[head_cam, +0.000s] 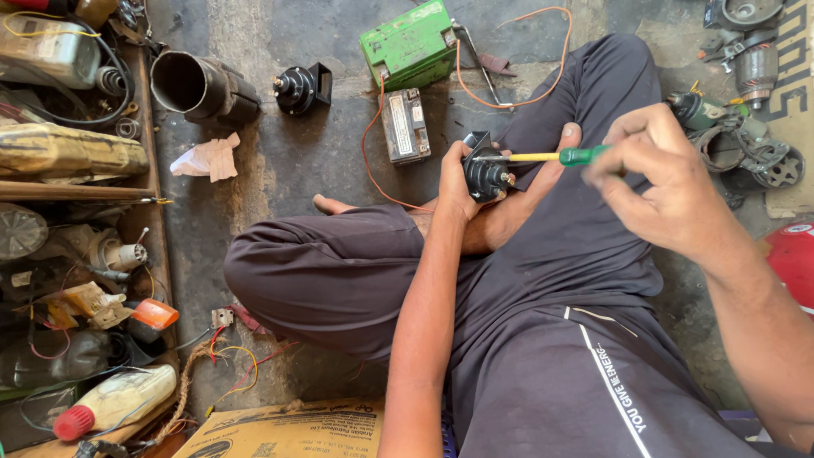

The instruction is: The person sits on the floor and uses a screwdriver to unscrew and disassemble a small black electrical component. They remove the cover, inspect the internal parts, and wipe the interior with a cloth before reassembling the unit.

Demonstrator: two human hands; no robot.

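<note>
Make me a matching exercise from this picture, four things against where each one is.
Things:
1. screwdriver
2. horn
3. green battery
4. red-capped bottle

Places:
A. floor, top centre
B. left hand
C. bottom left, among clutter
D. right hand

Pairs: 1-D, 2-B, 3-A, 4-C

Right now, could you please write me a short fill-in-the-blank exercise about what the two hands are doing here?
1. The left hand holds a small black ____.
2. The right hand holds a screwdriver with a ____ and yellow handle.
3. The screwdriver's tip touches the horn held in the ____ hand.
4. On the floor beyond lies a green ____.

Missing words: horn; green; left; battery
</note>
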